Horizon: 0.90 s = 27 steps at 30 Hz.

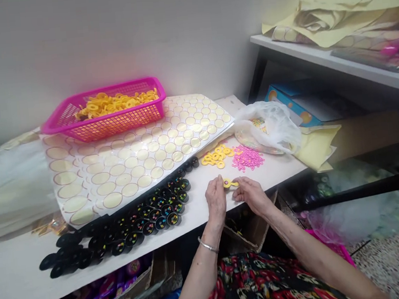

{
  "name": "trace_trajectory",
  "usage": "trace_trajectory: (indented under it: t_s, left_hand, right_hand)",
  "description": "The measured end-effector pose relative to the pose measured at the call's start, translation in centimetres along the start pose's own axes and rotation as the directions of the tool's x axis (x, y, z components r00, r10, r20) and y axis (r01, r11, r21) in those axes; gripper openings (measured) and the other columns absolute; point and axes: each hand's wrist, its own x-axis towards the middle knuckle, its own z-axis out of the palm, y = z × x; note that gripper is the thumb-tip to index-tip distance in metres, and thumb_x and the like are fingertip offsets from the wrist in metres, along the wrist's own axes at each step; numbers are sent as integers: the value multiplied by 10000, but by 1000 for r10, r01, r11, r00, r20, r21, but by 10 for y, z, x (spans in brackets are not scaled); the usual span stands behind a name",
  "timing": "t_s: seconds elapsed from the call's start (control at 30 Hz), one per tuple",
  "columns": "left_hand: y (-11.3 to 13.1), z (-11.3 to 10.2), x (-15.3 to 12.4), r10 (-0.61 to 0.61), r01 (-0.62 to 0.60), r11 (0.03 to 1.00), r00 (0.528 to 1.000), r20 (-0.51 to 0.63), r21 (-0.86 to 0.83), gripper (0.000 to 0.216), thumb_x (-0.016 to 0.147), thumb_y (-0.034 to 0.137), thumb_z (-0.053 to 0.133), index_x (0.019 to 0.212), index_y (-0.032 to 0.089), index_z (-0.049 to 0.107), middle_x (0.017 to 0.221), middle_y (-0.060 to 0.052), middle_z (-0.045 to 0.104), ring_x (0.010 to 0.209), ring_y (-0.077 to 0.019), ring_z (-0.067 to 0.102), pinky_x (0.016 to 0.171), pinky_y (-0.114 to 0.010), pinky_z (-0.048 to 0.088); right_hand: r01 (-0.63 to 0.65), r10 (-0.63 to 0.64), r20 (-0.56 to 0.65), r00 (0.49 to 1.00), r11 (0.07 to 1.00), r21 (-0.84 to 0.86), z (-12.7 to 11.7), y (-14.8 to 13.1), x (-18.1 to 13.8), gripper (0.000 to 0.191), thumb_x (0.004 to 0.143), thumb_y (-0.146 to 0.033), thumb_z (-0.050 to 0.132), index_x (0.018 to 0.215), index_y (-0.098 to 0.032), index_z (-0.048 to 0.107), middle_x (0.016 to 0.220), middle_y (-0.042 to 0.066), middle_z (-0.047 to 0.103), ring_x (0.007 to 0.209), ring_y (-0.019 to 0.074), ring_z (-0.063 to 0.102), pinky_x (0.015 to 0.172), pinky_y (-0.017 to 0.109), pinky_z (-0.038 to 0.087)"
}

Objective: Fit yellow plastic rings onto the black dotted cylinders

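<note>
Between my two hands, over the table's front edge, is a small yellow plastic piece with a round head, a dark pinkish centre and a short handle. The fingertips of my left hand pinch its round head. My right hand has its thumb and fingers closed on the handle end. Just beyond my hands lie a loose pile of yellow ring-headed pieces and a heap of tiny pink beads. To the left stand rows of small black cups with coloured bits inside.
A pink basket of yellow pieces rests on sheets of round stickers. A plastic bag lies at the back right, near a shelf. Below the table are cardboard boxes and purple items.
</note>
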Motion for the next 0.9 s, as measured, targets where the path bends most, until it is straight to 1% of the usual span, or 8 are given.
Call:
trace_trajectory:
  t_s: [0.1, 0.17, 0.33, 0.4, 0.5, 0.57, 0.73, 0.9]
  left_hand:
    - [1, -7, 1, 24, -26, 999, 997, 71, 21, 515, 602, 391, 713, 1039, 144, 598, 941, -49, 570, 601, -75, 466, 536, -211, 400]
    - [-1, -8, 3, 48, -50, 999, 993, 111, 20, 636, 507, 318, 771, 1085, 137, 576, 984, -52, 557, 631, -75, 481, 556, -207, 409]
    - [-8, -10, 6, 142, -171, 978, 967, 211, 122, 269, 614, 260, 686, 854, 151, 633, 717, 13, 544, 661, -102, 487, 612, -220, 405]
    - [-6, -13, 2, 222, -282, 941, 932, 288, 186, 197, 654, 258, 657, 825, 163, 631, 702, 12, 540, 648, -106, 481, 606, -224, 397]
    - [2, -16, -9, 348, -481, 845, 827, 442, 235, 160, 722, 196, 572, 875, 189, 621, 780, -20, 576, 718, -129, 521, 652, -234, 413]
    - [8, -15, -18, 389, -565, 783, 772, 502, 262, 172, 748, 142, 503, 872, 196, 608, 825, -40, 586, 763, -139, 539, 681, -240, 423]
    - [10, -9, -32, 467, -654, 703, 720, 513, 280, 197, 746, 75, 434, 842, 172, 576, 837, -67, 587, 788, -152, 549, 685, -250, 438]
    - [5, -9, -40, 564, -734, 632, 655, 503, 248, 143, 752, 81, 437, 777, 162, 551, 766, -54, 577, 719, -138, 544, 628, -241, 443]
  right_hand:
    - [4, -4, 8, 1000, 1000, -19, -5, 2, -5, 346, 583, -415, 744, 748, -152, 591, 554, -15, 576, 474, 83, 528, 474, 209, 456]
    - [16, -16, 10, 1000, 998, -58, -6, 3, -5, 324, 589, -417, 734, 701, -143, 603, 536, -12, 567, 452, 78, 502, 460, 212, 442]
    - [143, -108, 158, 981, 963, -230, -11, -1, -2, 270, 666, -404, 679, 702, -143, 625, 612, -7, 577, 502, 77, 504, 497, 215, 432]
    - [180, -119, 232, 965, 948, -263, -15, -7, -2, 246, 648, -357, 704, 756, -151, 624, 716, -2, 602, 568, 85, 532, 561, 230, 452]
    - [131, -31, 312, 950, 944, -304, -20, -17, -3, 382, 611, -288, 738, 948, -178, 594, 881, 11, 628, 718, 122, 584, 688, 277, 473]
    - [114, 28, 381, 924, 932, -344, -22, -21, -5, 432, 609, -257, 739, 1005, -181, 583, 944, 16, 629, 822, 141, 586, 768, 294, 458]
    - [138, 58, 441, 895, 906, -400, -22, -21, -11, 373, 637, -246, 707, 989, -162, 613, 872, -1, 632, 850, 146, 563, 794, 284, 428]
    - [28, 184, 450, 874, 905, -425, -21, -22, -17, 374, 579, -217, 729, 930, -138, 628, 826, -3, 633, 811, 144, 558, 749, 266, 425]
